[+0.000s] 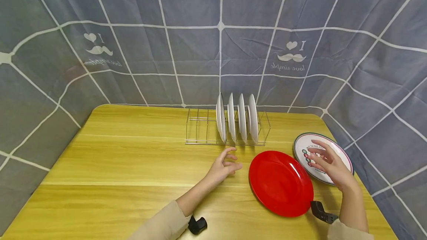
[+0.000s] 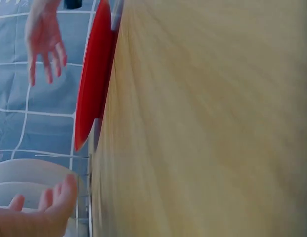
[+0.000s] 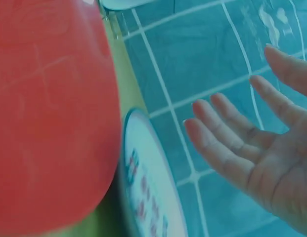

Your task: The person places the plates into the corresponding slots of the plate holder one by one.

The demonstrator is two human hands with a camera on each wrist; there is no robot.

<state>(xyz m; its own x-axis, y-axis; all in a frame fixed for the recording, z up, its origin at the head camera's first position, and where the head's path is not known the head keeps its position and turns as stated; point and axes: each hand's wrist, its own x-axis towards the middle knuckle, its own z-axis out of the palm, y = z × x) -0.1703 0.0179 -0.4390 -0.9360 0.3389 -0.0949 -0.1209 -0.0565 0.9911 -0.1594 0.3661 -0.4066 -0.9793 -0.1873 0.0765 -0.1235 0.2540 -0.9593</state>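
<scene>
My left hand (image 1: 224,166) hovers over the table just in front of the rack, fingers loosely bent and holding nothing. My right hand (image 1: 333,167) is above a white plate with a dark rim and printed letters (image 1: 304,150); nothing is in its grasp. Between the hands lies a red plate (image 1: 281,182), its right edge against or over the printed plate; I cannot tell which. Several white plates (image 1: 232,117) stand upright side by side in a wire rack (image 1: 203,144). In the right wrist view the fingers (image 3: 217,148) are spread apart from both loose plates.
The wooden table (image 1: 126,162) has rounded far corners. A grey curtain with white grid lines (image 1: 193,51) hangs close behind and at both sides. Black wrist camera mounts (image 1: 197,226) sit by each sleeve. The rack's left slots hold no plates.
</scene>
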